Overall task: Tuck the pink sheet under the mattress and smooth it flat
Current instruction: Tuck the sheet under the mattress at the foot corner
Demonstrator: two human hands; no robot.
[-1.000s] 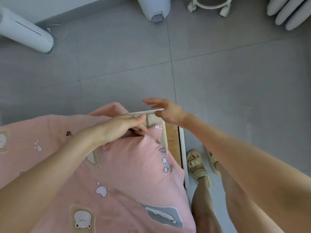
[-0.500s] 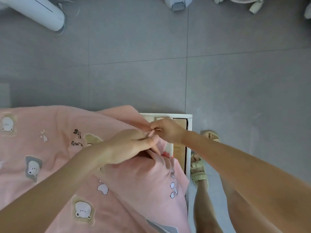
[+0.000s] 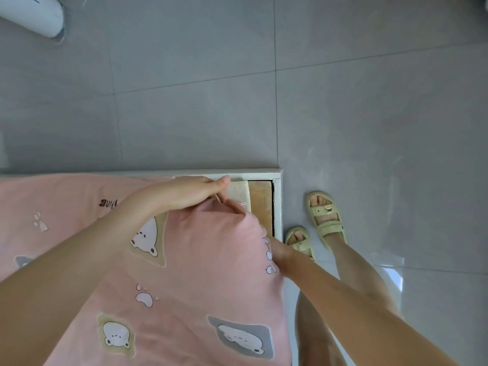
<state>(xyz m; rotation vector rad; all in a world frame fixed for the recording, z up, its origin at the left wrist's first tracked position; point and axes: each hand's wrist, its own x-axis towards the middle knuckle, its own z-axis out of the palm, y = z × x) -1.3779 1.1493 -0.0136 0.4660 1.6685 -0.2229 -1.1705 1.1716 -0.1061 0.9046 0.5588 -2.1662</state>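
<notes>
The pink sheet [image 3: 200, 260] with bear and paw prints covers the mattress across the lower left. At the bed's far right corner a cream mattress corner [image 3: 239, 191] sticks out uncovered. My left hand [image 3: 184, 192] rests on top of that corner, fingers closed on the sheet's edge. My right hand [image 3: 277, 250] is pushed under the sheet's right side; its fingers are hidden by the fabric, only the wrist shows.
The white bed frame [image 3: 277, 202] forms a corner with a wooden slat [image 3: 260, 204] exposed inside it. My feet in pale green sandals [image 3: 326, 217] stand right beside the frame on grey tiles. A white appliance [image 3: 34, 17] lies at the top left.
My right hand has left the corner, moved down the bed's right side and gone under the sheet. The left hand has shifted to the corner. The view has tilted down.
</notes>
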